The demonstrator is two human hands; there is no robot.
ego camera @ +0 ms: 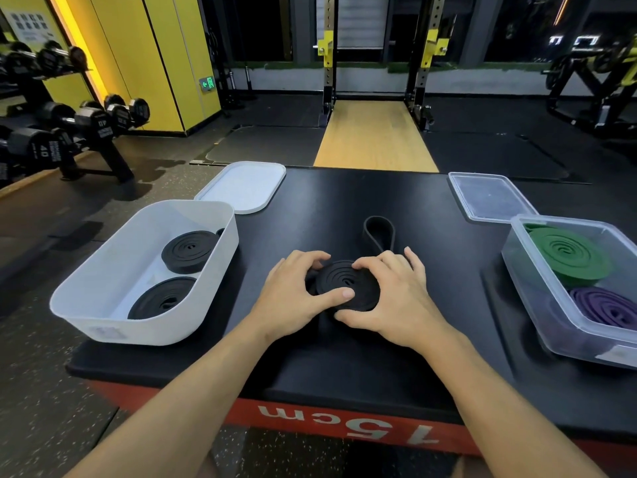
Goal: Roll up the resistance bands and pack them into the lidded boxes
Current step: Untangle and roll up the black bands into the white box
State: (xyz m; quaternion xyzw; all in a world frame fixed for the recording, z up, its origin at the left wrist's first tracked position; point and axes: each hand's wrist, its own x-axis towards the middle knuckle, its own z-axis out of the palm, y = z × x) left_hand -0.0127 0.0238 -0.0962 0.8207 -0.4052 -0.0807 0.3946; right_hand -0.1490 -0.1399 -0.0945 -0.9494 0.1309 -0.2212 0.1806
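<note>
Item 1. Flat black rubber resistance band (346,282), partly rolled into a flat spiral coil, lying on the black padded platform top (344,360) above a red side marked "15 cm". Its unrolled tail runs away from the coil on the far side and ends in a loose loop (378,232).

Item 2. Left hand (293,294), on the coil's left edge. The fingers curl over the far left rim and the thumb lies across the near top face, so the hand holds the coil.

Item 3. Right hand (396,298), on the coil's right edge. The fingertips press on the far top face and the thumb hooks the near rim. It also holds the coil.

Item 4. White opaque plastic box (103,288), open, well left of the coil. It holds two rolled black bands, one farther (188,251) and one nearer (162,298).

Item 5. White rounded lid (243,186), lying flat beyond and left of the coil, just behind the white box.

Item 6. Clear plastic box (551,326), open, well right of the coil. It holds a rolled green band (568,257) and, nearer, a rolled purple band (603,305).

Item 7. Clear flat lid (489,198), beyond and right of the coil, touching or just behind the clear box.

Item 8. Rack of black dumbbells (69,125), far left of the coil, on the floor.

Item 9. Pale wooden floor strip (375,136), straight beyond the coil, between black rack uprights.
</note>
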